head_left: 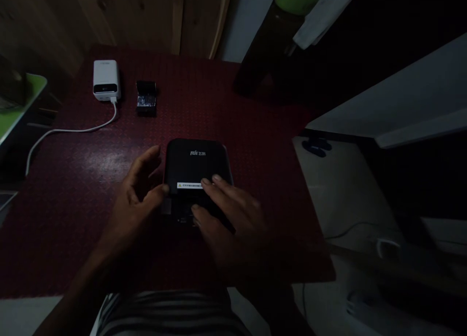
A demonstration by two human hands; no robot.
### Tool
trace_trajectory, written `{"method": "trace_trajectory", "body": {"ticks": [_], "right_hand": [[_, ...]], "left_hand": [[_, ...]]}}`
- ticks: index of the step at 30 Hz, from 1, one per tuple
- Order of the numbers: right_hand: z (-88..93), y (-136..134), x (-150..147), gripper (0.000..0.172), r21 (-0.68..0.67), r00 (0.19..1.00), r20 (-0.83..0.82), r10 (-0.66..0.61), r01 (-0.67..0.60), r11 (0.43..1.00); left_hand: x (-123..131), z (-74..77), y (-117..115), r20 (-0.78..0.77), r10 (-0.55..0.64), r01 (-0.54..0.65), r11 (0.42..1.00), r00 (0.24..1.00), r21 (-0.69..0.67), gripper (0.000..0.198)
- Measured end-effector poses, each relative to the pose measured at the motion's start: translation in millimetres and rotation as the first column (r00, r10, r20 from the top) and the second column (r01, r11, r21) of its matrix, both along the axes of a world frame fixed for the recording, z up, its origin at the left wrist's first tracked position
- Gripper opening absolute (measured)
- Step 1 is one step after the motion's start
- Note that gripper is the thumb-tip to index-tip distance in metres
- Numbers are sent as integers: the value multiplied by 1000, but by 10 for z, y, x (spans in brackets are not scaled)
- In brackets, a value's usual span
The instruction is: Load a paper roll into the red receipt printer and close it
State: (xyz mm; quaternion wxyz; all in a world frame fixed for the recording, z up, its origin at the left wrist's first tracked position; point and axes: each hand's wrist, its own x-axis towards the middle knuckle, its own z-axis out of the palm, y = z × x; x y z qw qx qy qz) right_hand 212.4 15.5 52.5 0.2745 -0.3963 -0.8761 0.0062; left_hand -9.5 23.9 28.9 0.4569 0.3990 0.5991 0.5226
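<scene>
L hand [134,204] open, thumb touching left edge of black plastic device [193,163]; R hand [228,224] lying over its front, fingers flat on top just by a yellow-and-white warning label [189,185]. Hands apart, neither clamped on it. Device sits near front edge of dark red tabletop [73,195], logo up. Further back, 1 white power bank [105,80] w/ 1 white cable [73,129] plugged in, 1 small black pack [146,97] just beside it
</scene>
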Motion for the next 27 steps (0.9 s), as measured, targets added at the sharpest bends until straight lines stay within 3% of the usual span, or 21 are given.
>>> {"method": "trace_trajectory", "body": {"ticks": [7,16,23,27], "right_hand": [[-35,43,38,26,-114,998,1,59,-58,992],[-67,33,36,29,-175,995,-96,42,-59,983],[-205,-171,114,44,-116,912,-319,-257,232,966],[-328,-314,125,62,-279,854,-357,-378,288,916]], "left_hand": [[59,30,-108,120,-83,90,995,989,-53,67],[59,42,-152,109,-45,53,995,993,-81,59],[43,43,-369,108,-78,90,990,991,-110,65],[76,31,-354,167,-44,64,991,985,-114,61]]}}
